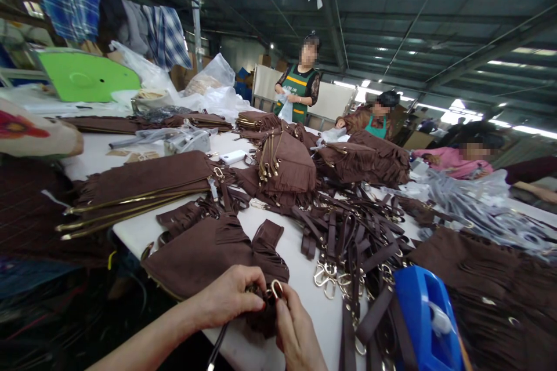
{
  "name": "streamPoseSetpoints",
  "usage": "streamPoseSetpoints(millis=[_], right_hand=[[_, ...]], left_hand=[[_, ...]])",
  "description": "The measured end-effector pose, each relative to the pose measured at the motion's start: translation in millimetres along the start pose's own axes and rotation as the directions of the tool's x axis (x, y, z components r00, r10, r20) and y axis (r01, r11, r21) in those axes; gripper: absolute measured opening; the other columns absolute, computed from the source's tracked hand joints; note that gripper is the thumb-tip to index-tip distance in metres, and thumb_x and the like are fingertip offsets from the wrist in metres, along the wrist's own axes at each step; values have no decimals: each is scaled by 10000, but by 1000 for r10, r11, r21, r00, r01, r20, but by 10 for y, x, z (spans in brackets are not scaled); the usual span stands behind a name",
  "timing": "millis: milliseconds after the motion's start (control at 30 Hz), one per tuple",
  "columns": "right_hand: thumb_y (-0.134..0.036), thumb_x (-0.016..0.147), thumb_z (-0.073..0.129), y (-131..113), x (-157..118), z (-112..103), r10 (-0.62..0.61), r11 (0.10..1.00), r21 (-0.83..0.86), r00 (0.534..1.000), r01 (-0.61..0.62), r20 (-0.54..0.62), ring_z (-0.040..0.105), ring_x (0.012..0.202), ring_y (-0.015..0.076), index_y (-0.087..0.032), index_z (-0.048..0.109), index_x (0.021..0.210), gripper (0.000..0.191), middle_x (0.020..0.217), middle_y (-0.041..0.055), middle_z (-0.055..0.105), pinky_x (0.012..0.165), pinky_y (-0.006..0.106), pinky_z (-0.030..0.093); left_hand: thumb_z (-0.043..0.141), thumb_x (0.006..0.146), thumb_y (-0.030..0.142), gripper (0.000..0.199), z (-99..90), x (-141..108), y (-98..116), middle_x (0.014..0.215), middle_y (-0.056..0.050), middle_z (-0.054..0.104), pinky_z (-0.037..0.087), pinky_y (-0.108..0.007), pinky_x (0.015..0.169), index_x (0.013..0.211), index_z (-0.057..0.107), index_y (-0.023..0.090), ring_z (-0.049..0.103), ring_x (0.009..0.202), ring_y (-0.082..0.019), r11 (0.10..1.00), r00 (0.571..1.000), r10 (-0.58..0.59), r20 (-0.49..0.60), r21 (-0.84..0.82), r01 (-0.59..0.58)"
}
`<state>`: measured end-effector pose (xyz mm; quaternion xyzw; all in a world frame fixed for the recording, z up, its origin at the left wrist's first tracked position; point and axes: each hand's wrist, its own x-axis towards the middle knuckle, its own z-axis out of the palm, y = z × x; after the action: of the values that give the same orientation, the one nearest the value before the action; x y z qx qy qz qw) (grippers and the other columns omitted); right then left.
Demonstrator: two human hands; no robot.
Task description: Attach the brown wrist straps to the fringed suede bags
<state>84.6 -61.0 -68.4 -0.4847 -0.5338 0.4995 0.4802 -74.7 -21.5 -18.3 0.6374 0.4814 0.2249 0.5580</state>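
My left hand [235, 295] is closed, thumb and fingers pinching part of a dark brown bunched piece [263, 322] at the table's near edge. Its exact form is partly hidden by my fingers. My right hand [298, 330] pinches a gold-coloured snap hook [277, 288], close beside the left fingertips. A thin dark cord with a metal tip [212, 364] hangs below my left hand. Just beyond both hands lies a brown fringed bag [198, 258], flat on the white table. To the right, a heap of brown straps [348, 232] carries several gold clips [324, 275].
A blue plastic holder [429, 319] stands at the near right, beside more brown fringed bags [483, 301]. Stacked bags [148, 177] with gold zips lie left. Clear plastic wrapping [474, 208] covers grey items. Co-workers, one in a green apron [296, 93], are around the table.
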Motion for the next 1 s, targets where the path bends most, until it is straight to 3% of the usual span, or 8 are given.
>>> streamPoseSetpoints(millis=[100,267,367,433,533,633,733,1000], right_hand=[[-488,846,375,23,4,58,-83,977,-203,996,74,-39,560,772,160,-199,565,1004,380,798,22,602,697,257,429],[-403,867,336,70,10,50,-94,939,-338,993,63,-76,576,705,154,-200,545,973,310,794,20,622,642,248,415],[-352,871,327,113,22,34,-128,905,-410,992,114,-8,569,680,150,-203,536,964,272,778,18,606,615,246,411],[-329,869,325,139,26,47,-135,885,-444,990,140,42,565,666,150,-204,529,953,254,768,17,596,601,247,411],[-316,866,319,158,14,106,-160,861,-491,987,132,-16,556,631,157,-210,525,928,241,738,17,586,568,254,393],[-313,866,318,161,-2,150,-203,841,-527,974,122,-97,560,615,166,-218,525,910,232,723,24,597,549,258,384],[-296,870,333,161,-2,117,-237,817,-553,970,166,-58,584,611,159,-217,523,920,212,720,23,617,539,242,405],[-276,867,323,102,-23,81,-211,797,-585,977,151,-36,567,574,144,-205,521,899,213,686,9,604,514,233,385]], left_hand=[[537,573,233,178,6,-10,-13,649,23,571,357,-206,561,730,588,165,480,641,-136,1000,1000,4,12,11,-4],[545,581,223,167,30,-24,-34,636,31,550,344,-194,544,728,596,163,458,615,-120,1000,1000,3,11,7,-3],[540,580,226,171,42,-16,-55,644,25,560,349,-197,559,723,604,158,470,632,-126,1000,1000,13,12,-20,-13],[539,577,235,177,49,-4,-72,636,25,555,339,-200,549,717,606,152,462,616,-123,999,1000,13,4,-38,-13],[532,595,259,189,68,19,-87,603,32,536,323,-206,533,719,622,148,431,570,-110,1000,999,24,-33,-14,-25],[499,649,284,188,104,40,-68,567,31,520,315,-209,533,680,633,156,435,568,-114,992,992,42,-119,120,-27],[462,677,286,199,140,56,-26,567,27,518,309,-204,525,636,614,164,454,590,-119,976,983,45,-178,220,-5],[418,728,288,223,163,96,-73,561,47,467,287,-199,511,651,586,164,422,559,-96,956,978,93,-189,291,-35]])
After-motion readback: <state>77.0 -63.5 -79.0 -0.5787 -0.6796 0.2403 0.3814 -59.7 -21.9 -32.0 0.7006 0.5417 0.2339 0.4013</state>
